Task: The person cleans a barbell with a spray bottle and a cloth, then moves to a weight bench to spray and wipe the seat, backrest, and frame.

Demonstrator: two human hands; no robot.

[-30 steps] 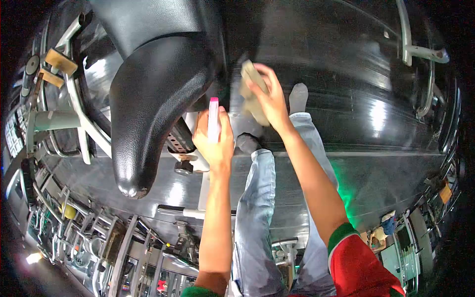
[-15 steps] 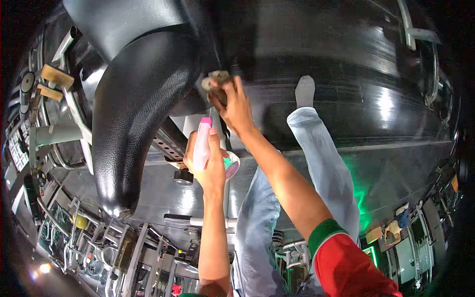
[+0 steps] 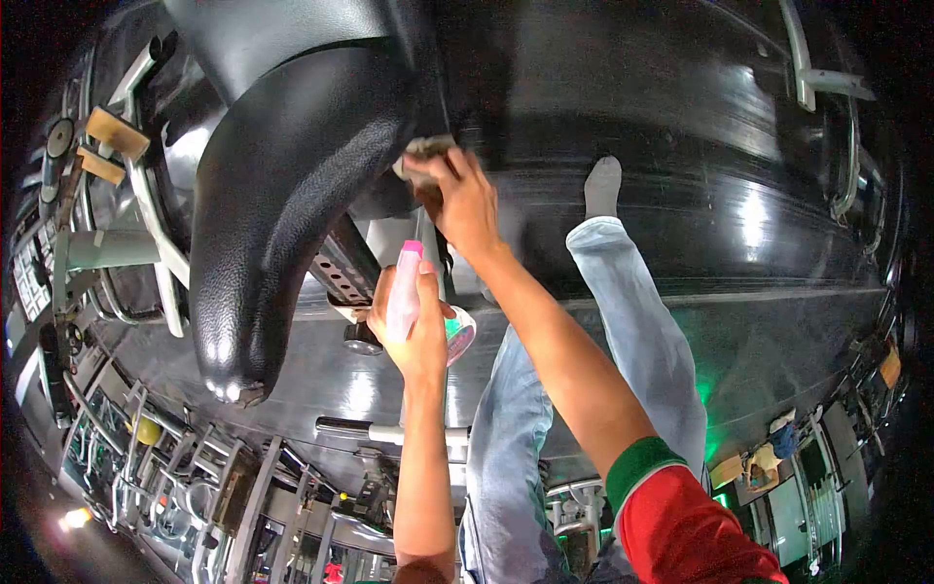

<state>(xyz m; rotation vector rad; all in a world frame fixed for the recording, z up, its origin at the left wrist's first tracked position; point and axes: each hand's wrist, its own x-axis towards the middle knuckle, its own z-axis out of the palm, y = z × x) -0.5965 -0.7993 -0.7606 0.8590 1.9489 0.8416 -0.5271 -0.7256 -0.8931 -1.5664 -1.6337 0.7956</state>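
Note:
A spray bottle with a pink nozzle tip [image 3: 405, 292] is gripped in my left hand [image 3: 420, 341], its labelled body hanging below the fingers. My right hand [image 3: 469, 209] has its fingers closed on a crumpled greyish cloth [image 3: 428, 151], pressed up at the side edge of a black padded bench seat [image 3: 292, 185]. The seat's textured cover shines under the lights. Beneath it shows a metal post with a row of holes [image 3: 342, 277], close to the left of the spray bottle.
A dark shiny floor [image 3: 681, 127] spreads to the right, with my socked foot [image 3: 603, 185] on it. A pale frame with wooden blocks [image 3: 117, 133] stands at the left. A padded bar [image 3: 379, 431] lies low in the middle, and gym machines [image 3: 185, 487] crowd the lower left.
The view has shifted slightly, moving the seat a little right and up. My right hand and the cloth have moved slightly along the seat's edge; the left hand keeps the bottle.

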